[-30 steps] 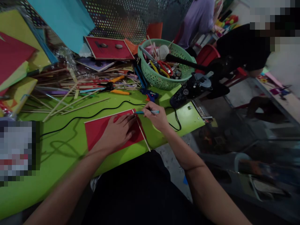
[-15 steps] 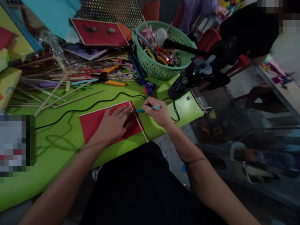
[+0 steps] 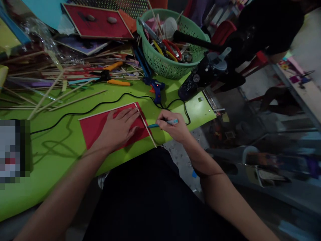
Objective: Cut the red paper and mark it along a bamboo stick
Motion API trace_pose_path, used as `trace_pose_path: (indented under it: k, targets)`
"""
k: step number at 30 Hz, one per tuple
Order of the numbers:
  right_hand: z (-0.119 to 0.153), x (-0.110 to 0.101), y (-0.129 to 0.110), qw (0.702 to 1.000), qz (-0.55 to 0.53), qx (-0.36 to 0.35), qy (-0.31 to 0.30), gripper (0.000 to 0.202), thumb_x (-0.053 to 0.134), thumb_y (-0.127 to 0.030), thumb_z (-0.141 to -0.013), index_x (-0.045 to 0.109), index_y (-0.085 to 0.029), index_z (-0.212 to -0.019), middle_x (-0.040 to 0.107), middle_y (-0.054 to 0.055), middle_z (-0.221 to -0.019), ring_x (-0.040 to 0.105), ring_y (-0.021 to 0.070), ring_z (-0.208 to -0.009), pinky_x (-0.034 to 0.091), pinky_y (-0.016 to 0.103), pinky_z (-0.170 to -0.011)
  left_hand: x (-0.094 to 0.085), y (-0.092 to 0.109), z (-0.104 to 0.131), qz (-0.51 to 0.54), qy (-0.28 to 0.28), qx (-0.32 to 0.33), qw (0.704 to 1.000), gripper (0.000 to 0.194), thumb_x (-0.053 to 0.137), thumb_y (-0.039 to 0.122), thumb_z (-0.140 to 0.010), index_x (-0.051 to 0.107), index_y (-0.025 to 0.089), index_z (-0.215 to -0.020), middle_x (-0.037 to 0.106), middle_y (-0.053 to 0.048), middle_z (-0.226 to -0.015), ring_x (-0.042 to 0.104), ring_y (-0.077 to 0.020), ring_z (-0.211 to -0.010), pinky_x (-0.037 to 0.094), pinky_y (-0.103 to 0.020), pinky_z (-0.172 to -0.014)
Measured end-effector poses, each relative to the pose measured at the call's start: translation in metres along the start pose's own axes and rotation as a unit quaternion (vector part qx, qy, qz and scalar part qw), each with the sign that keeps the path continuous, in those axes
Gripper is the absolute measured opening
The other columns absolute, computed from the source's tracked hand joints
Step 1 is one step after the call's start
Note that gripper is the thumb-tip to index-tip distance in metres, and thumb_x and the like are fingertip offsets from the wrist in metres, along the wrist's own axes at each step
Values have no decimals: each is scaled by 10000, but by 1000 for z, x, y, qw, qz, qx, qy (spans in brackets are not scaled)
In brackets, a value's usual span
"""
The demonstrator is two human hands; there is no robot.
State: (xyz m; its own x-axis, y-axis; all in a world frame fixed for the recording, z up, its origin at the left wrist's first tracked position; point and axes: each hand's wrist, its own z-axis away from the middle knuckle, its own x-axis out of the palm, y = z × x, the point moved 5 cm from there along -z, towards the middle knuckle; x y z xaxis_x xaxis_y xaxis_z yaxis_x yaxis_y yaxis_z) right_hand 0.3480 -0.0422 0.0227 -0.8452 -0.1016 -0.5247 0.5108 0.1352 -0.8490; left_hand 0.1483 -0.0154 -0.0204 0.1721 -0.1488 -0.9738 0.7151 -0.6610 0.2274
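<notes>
A red rectangular sheet [image 3: 96, 123] lies on the green tabletop [image 3: 62, 167], with a thin pale strip along its far edge. Across its right end lies a thin wooden stick [image 3: 150, 135], which sticks out past the near edge. My left hand [image 3: 119, 125] rests flat on the sheet, fingers stretched out, the fingertips at the stick's upper part. In my right hand [image 3: 173, 125] is a blue pen [image 3: 153, 126], gripped between thumb and fingers. Its tip is at the stick, near the sheet's right edge; whether it touches cannot be made out.
Beyond the sheet stands a blue glue gun [image 3: 155, 87] with a black cord [image 3: 97, 106]. Orange-handled pliers [image 3: 110, 75] lie by a heap of sticks [image 3: 75, 74]. A green basket [image 3: 167, 65] of tools and a dark tumbler [image 3: 198, 78] stand at the back right. A person in black [image 3: 271, 26] is nearby.
My right hand has moved with the pen down along the stick, toward me. My left hand stays flat on the sheet. The whole view has shifted slightly.
</notes>
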Motion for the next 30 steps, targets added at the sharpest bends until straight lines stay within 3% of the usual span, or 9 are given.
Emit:
trace_pose_path:
  k: [15,24,30]
  targets:
    - [25,-4,-2,1000,-8,6,-8,143,583,-190,-848,594,-208,-707,574,-41,-657,494,114,-621,361,276,-618,-1,2,0,9,5,0,1000,546,338,395,-1064,410,173,-1558,429,-127,-1638,417,-333,-1482,272,-623,-1187]
    - [29,-5,1,1000,-13,5,-5,152,593,-203,-861,600,-212,-710,584,-34,-675,517,124,-640,379,282,-625,2,0,0,11,9,-3,1000,541,337,415,-1058,398,261,-1574,425,-95,-1646,399,-304,-1502,255,-591,-1208]
    - [30,-21,0,997,-34,21,72,150,605,-249,-861,625,-213,-716,603,-17,-661,544,143,-623,385,299,-585,2,-2,-2,23,26,-1,999,535,389,380,-1041,420,305,-1569,460,-82,-1626,434,-313,-1481,285,-590,-1201]
